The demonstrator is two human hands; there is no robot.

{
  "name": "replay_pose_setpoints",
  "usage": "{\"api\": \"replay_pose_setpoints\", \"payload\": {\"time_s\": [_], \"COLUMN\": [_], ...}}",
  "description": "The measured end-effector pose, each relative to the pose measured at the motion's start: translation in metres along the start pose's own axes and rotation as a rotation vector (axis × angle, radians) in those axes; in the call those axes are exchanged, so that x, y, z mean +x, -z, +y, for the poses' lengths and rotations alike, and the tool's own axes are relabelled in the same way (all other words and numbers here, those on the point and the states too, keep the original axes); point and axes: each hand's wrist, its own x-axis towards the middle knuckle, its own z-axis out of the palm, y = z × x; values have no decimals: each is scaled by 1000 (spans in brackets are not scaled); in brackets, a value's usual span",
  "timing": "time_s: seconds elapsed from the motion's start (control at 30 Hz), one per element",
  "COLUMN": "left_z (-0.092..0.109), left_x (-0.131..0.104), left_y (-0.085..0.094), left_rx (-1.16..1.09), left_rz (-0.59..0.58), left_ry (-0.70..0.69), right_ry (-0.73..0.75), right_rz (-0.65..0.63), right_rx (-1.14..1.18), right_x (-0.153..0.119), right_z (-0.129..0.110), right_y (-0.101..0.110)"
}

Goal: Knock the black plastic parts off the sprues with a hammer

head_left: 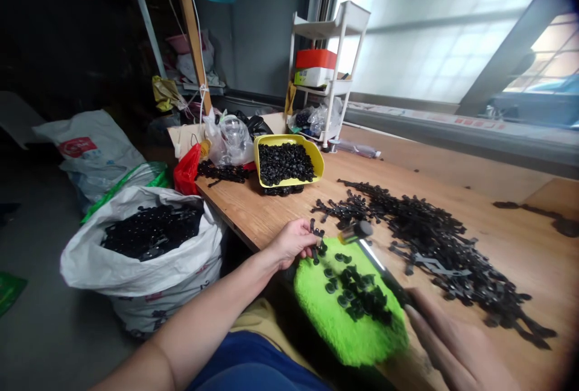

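My left hand pinches a black plastic strip of parts at the left edge of a fluffy green pad lying at the table's front edge. Several small black round pieces lie loose on the pad. My right hand, blurred, grips a hammer by its long handle; the metal head hovers just above the pad's far edge, near the strip. A long heap of black plastic strips spreads over the wooden table to the right.
A yellow tray full of black pieces stands at the table's left end, beside clear bags and a red bag. A white sack of black parts sits on the floor at left. A white shelf rack stands behind.
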Motion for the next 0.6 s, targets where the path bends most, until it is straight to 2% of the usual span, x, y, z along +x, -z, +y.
{"api": "replay_pose_setpoints", "payload": {"time_s": [0.1, 0.27, 0.33, 0.43, 0.53, 0.6], "left_z": [1, 0, 1, 3, 5, 7], "left_x": [0, 2, 2, 3, 3, 4], "left_y": [1, 2, 2, 1, 2, 2], "left_rx": [0, 4, 10, 24, 31, 41], "left_rz": [11, -13, -15, -7, -28, -39], "left_ry": [2, -17, -19, -23, -14, -10], "right_ry": [51, 9, -57, -88, -57, -52], "right_rz": [-90, 27, -15, -102, -26, -43], "right_rx": [-22, 26, 56, 66, 78, 77], "right_x": [24, 25, 24, 25, 28, 29], "right_z": [-11, -33, -38, -40, -38, -35], "right_y": [5, 12, 12, 10, 7, 6]}}
